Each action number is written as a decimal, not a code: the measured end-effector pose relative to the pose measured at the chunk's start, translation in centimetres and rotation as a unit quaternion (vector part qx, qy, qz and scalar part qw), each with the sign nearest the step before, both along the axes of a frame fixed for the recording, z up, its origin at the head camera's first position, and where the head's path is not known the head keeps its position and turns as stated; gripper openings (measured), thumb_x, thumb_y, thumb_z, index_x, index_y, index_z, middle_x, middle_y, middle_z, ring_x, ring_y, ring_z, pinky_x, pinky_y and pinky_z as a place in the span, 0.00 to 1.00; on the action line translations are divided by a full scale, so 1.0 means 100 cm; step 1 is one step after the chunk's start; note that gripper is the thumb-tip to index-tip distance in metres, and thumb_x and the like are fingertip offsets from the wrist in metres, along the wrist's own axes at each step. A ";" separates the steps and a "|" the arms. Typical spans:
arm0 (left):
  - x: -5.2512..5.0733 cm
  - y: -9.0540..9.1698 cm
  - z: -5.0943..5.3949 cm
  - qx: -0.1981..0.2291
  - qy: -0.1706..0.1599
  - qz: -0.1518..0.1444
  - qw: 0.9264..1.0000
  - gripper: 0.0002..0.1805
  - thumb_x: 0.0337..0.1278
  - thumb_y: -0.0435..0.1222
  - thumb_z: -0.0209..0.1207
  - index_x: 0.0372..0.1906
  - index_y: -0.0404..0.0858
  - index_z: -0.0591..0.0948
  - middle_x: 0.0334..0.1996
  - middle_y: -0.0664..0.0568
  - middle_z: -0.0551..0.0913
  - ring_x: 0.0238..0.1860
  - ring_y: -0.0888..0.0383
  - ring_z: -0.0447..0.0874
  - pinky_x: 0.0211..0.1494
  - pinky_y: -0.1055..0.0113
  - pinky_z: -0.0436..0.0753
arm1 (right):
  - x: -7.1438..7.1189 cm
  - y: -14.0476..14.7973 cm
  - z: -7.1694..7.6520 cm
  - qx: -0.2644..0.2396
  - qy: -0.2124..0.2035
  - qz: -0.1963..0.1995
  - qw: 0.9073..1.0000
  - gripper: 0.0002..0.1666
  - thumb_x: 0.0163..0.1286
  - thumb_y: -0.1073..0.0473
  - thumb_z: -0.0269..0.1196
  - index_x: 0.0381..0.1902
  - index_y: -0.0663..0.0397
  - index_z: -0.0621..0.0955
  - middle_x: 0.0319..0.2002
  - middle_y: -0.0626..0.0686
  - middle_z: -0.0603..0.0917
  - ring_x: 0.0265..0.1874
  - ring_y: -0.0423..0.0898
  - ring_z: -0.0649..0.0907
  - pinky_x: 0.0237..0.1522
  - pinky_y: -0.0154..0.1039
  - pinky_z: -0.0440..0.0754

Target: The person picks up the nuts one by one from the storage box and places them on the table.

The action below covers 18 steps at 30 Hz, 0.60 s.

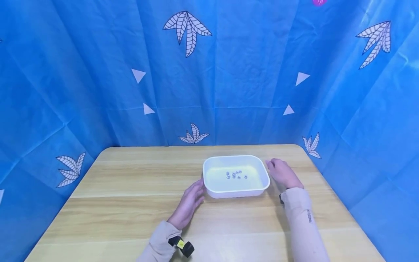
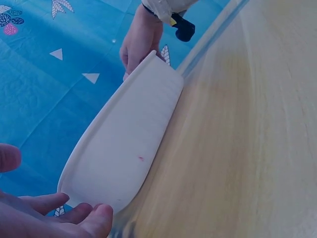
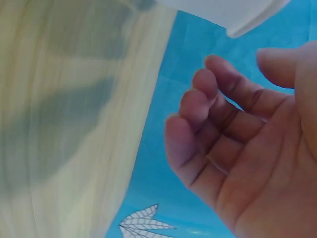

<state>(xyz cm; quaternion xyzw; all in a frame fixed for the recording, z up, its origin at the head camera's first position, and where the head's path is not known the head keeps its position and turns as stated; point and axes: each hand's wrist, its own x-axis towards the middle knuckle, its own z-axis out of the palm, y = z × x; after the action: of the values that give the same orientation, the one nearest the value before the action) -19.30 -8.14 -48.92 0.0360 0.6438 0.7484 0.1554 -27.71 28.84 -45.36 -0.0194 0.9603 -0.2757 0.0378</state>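
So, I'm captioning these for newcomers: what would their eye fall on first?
The bright blue leaf-printed cloth stands out first, hanging behind and beside the wood-grain table. Right of the table's middle sits a white rectangular tub with tiny pieces scattered on its floor. The left hand is at its left end, the right hand beside its right end.

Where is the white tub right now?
In the head view, the white tub sits on the table, just right of centre, between the left hand and right hand.
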 end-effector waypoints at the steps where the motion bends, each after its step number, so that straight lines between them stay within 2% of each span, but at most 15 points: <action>1: 0.000 0.000 0.000 -0.001 -0.001 0.000 1.000 0.38 0.80 0.51 0.45 0.81 0.32 0.54 0.81 0.34 0.54 0.81 0.34 0.55 0.83 0.41 0.59 | 0.000 -0.001 -0.001 0.005 0.003 -0.002 1.000 0.33 0.85 0.45 0.40 0.64 0.68 0.76 0.57 0.70 0.84 0.58 0.67 0.83 0.62 0.66 0.80; 4: -0.001 0.000 -0.001 -0.005 0.002 -0.002 1.000 0.38 0.80 0.50 0.45 0.81 0.32 0.54 0.81 0.34 0.54 0.80 0.34 0.55 0.83 0.41 0.60 | -0.002 -0.003 -0.004 0.025 0.014 0.005 1.000 0.34 0.86 0.45 0.39 0.63 0.68 0.77 0.56 0.69 0.84 0.59 0.68 0.82 0.63 0.66 0.79; 8: -0.001 0.000 -0.002 -0.005 0.004 0.001 1.000 0.38 0.80 0.50 0.45 0.81 0.32 0.54 0.81 0.34 0.54 0.80 0.34 0.56 0.83 0.40 0.60 | -0.007 -0.007 -0.007 0.062 0.042 0.026 0.997 0.32 0.85 0.46 0.39 0.55 0.67 0.80 0.51 0.67 0.86 0.56 0.67 0.83 0.62 0.65 0.80; 13: -0.002 0.001 -0.004 -0.004 0.000 -0.002 1.000 0.39 0.80 0.51 0.46 0.81 0.31 0.54 0.81 0.33 0.55 0.80 0.34 0.57 0.83 0.41 0.60 | -0.010 -0.007 -0.011 0.118 0.080 0.043 0.989 0.28 0.85 0.50 0.41 0.47 0.63 0.83 0.44 0.64 0.87 0.51 0.66 0.85 0.58 0.64 0.82; 18: -0.002 0.001 -0.004 -0.007 0.002 0.003 1.000 0.39 0.80 0.51 0.46 0.80 0.30 0.55 0.81 0.33 0.56 0.79 0.34 0.58 0.82 0.41 0.61 | -0.013 -0.007 -0.011 0.153 0.115 0.062 0.980 0.25 0.84 0.52 0.43 0.38 0.58 0.82 0.36 0.60 0.86 0.44 0.64 0.87 0.51 0.63 0.85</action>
<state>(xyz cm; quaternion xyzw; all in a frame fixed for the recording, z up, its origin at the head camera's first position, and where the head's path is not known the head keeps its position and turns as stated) -19.48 -7.99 -49.30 0.0343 0.6491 0.7445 0.1525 -28.97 28.16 -46.51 -0.1046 0.9859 -0.1190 -0.0538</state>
